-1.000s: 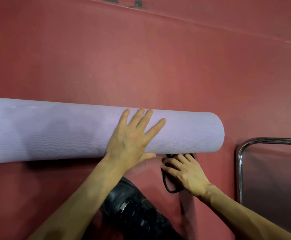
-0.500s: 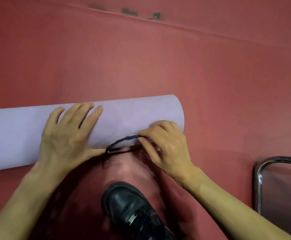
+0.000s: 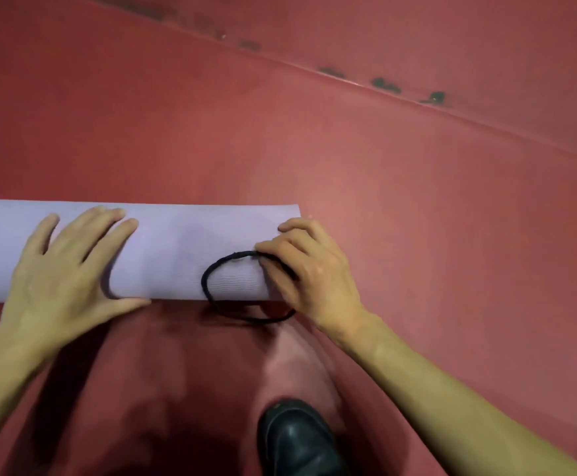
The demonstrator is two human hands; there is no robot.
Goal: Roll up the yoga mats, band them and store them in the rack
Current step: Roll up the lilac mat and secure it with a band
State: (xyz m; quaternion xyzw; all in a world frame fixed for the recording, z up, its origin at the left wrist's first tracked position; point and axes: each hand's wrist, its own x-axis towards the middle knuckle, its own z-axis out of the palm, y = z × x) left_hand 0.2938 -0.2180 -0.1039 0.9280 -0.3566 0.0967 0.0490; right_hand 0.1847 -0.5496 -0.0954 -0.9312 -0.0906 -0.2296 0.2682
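Head view. The rolled mat, lilac, lies on its side on the red floor. It runs from the left edge of the frame to its right end, just past the middle.

My left grip is wide. The palm is down and the fingers are straight and spread across the top of the roll. The thumb lies along the near edge of the mat, where roll meets floor. It presses on the mat and closes round nothing.

My right grip sits at the mat's right end. It is narrow, with the fingers curled, and pinches a black band. The forefinger tip lies on top of the roll at that end.

The band hangs open as a loop. Its upper arc lies against the near face of the mat, just inside the right end. Its lower arc lies on the floor directly in front of the mat. The loop is on the mat's face, not around the roll.

A black shoe stands on the floor on my side of the mat, below its right end.

Beyond the mat a straight edge crosses the red surface on a slant, with small dark marks along it. I cannot tell what they are.
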